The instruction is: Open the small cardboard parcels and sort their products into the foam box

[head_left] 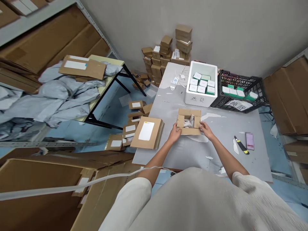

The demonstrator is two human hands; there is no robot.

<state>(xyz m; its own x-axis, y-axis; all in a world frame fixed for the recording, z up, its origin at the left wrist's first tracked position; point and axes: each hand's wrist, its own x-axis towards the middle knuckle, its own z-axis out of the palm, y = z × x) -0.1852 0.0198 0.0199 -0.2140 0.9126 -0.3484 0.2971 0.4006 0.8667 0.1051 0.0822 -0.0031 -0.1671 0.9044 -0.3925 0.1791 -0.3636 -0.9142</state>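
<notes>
A small brown cardboard box [189, 131] with its flaps spread open stands on the grey table [168, 109]. Crumpled whitish material shows inside it. My left hand [175, 133] holds the box's left side, fingers bent round the edge with the thumb at the front corner. On the opposite side my right hand [206, 130] grips the right edge near the front corner. Behind the box are a white foam box [201, 100] and a black plastic crate [255, 96], both holding several white-and-green small boxes.
Flat brown packages [136, 139] lie at the table's left edge. A yellow-black cutter [242, 146] and a phone [249, 141] rest on the right. A white device [174, 83] with cables sits at the back left. A pale cable [96, 182] crosses in front of my left arm.
</notes>
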